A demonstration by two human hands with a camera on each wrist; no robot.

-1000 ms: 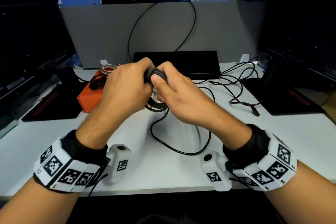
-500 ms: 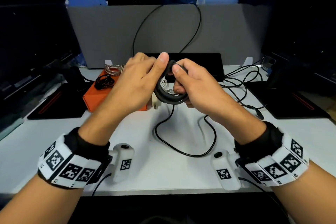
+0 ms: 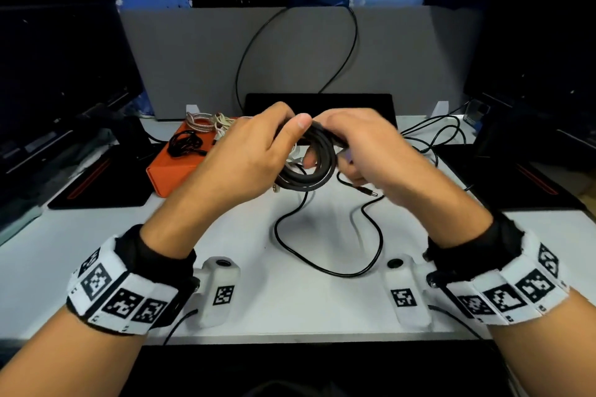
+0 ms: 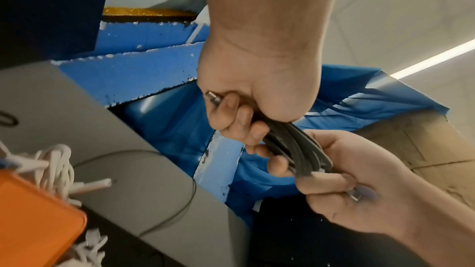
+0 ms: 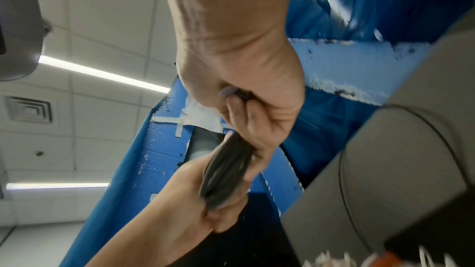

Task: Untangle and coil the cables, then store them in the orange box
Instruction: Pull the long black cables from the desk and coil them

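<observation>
Both hands hold a dark grey cable coil [image 3: 306, 171] above the middle of the white table [image 3: 96, 251]. My left hand [image 3: 258, 151] grips the coil's left side with its thumb on top. On the right, my right hand [image 3: 361, 145] curls its fingers round the bundle. The left wrist view shows the left hand [image 4: 244, 121] and right hand [image 4: 342, 178] clenched on the same strands [image 4: 295, 149]. A loose black tail [image 3: 322, 267] hangs from the coil and loops over the table. The orange box [image 3: 174, 171] stands to the left and holds several coiled cables.
In the box lie a black coil [image 3: 187, 145], a braided silver one [image 3: 200, 121] and a white one [image 3: 222, 126]. More loose black cables [image 3: 432, 138] lie at the back right. A metal plug [image 3: 367, 192] lies under my right hand. Dark mats flank the table.
The coil has been turned and has grown wider. My right hand has shifted from the coil's side to over its top, and the tail's loop on the table has changed shape.
</observation>
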